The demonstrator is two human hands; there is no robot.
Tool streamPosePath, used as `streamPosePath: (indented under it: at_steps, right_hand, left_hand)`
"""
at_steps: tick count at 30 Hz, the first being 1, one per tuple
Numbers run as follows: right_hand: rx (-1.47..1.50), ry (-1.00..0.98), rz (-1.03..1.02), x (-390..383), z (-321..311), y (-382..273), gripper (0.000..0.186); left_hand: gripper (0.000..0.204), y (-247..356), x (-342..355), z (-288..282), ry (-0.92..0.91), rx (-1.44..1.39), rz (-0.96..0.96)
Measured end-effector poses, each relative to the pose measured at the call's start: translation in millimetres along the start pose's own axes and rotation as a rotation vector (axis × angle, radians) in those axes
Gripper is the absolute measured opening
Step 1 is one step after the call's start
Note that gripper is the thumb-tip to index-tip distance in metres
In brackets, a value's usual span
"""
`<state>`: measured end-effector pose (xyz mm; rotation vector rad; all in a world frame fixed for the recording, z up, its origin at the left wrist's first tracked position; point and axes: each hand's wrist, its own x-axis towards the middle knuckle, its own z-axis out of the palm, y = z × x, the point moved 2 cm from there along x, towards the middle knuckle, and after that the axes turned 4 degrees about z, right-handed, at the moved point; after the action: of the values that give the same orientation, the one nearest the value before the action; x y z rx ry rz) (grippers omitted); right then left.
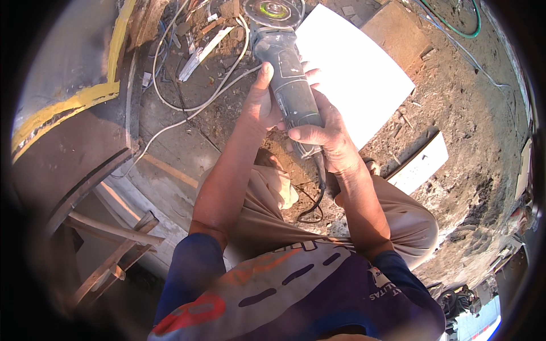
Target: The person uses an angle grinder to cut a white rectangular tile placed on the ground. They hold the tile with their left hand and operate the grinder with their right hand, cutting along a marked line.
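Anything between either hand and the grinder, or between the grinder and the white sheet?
Nothing visible. The left hand and right hand grip the grinder bare. In this view it overlaps the left edge of the white sheet; nothing shows between, though height is unclear. A pale cord loops to the left.

"What's at the upper right?"
"A green hose [468,37], curving near the edge, and a brown board [396,31] on the dirt ground [478,131]."
"And at the left?"
"A grey panel [62,57] edged with a yellow band [71,104]. Below it, wooden sticks [116,229] cross one another."
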<state>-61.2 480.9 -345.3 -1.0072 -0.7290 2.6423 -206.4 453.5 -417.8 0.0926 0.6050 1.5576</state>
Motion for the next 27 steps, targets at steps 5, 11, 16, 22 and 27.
streamPosePath:
  at_steps: [5, 11, 16, 22, 27]
  right_hand:
    - [-0.876, 0.418, -0.696, 4, 11, 14, 0.086]
    - [-0.98, 0.589, -0.71, 7, 6, 6, 0.086]
    - [-0.734, 0.519, -0.603, 34, -30, 19, 0.077]
    - [0.219, -0.175, -0.457, 36, -42, 22, 0.057]
    - [0.089, -0.114, -0.303, 31, -83, 21, 0.059]
  left_hand:
    - [0.102, 6, 18, 31, -0.164, 0.182, -0.008]
    - [0.078, 13, 37, 31, -0.259, 0.363, 0.024]
    - [0.072, 4, 40, 17, -0.19, 0.666, 0.153]
    - [0.074, -4, 35, 27, -0.263, 0.373, -0.195]
    - [0.053, -23, 39, 21, -0.24, 0.744, -0.146]
